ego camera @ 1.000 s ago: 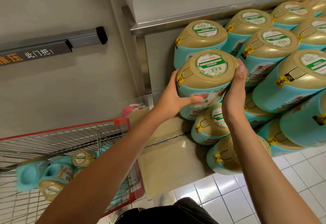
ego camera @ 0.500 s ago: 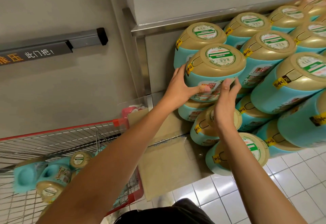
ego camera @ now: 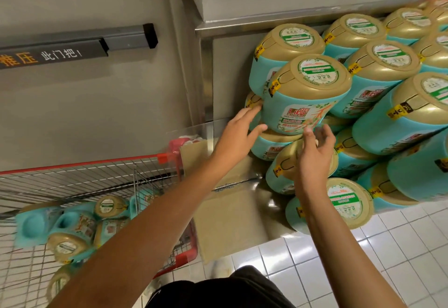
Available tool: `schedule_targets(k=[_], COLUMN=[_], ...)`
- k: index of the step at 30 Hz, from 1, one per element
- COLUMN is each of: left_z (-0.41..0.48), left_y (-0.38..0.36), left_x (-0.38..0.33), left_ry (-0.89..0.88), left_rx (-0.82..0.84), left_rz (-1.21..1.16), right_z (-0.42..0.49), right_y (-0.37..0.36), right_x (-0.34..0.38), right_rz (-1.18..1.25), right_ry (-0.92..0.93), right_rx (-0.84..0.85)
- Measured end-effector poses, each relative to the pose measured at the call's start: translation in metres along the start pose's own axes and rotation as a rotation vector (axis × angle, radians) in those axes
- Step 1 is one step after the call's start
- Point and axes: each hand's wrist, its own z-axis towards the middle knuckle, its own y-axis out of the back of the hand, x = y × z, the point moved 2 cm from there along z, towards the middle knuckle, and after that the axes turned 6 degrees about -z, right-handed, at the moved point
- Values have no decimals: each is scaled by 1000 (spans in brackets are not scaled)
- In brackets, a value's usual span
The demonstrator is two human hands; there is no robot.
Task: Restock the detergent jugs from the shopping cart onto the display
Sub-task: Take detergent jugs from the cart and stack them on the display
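Teal jug (ego camera: 306, 94) atop the display (ego camera: 381, 65); both hands open: left hand (ego camera: 238, 131) touches its side, right hand (ego camera: 315, 153) hovers just beneath.

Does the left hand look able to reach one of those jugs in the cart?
Probably yes. The left hand holds nothing, and the jugs lie uncovered in the open-topped cart, right beneath that arm.

Up on the stack, the turquoise jug (ego camera: 306, 104) sits at the display's (ego camera: 232, 210) left edge. The left grip (ego camera: 238, 129) lies flat-fingered against its side, the right grip (ego camera: 315, 147) loosely curled just beneath. Spare jugs (ego camera: 72, 225) lie in the cart (ego camera: 97, 164).
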Motion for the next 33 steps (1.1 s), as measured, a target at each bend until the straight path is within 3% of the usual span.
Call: schedule_targets(k=[4,13,20,25,33], left_z=[-63,-229,-334,-390,-440], left_y=[37,149,213,253,294], left_x=[48,152,214,265,372], left_ry=[49,379,534,686,957], left_rx=[-61,-394,-624,-691,-658], left_rz=[-47,-116,-179,-207,-324], right_z=[-54,-169,-257,-308,-356], right_y=[-18,-140,-254,-319,-399], right_x=[-19,-60,-101,-153,-245], right_rz=[11,-252,-339,-468,-781], right_ry=[-82,-146,-281,-370,-427], right_rx=[96,755,1084,1176,1211])
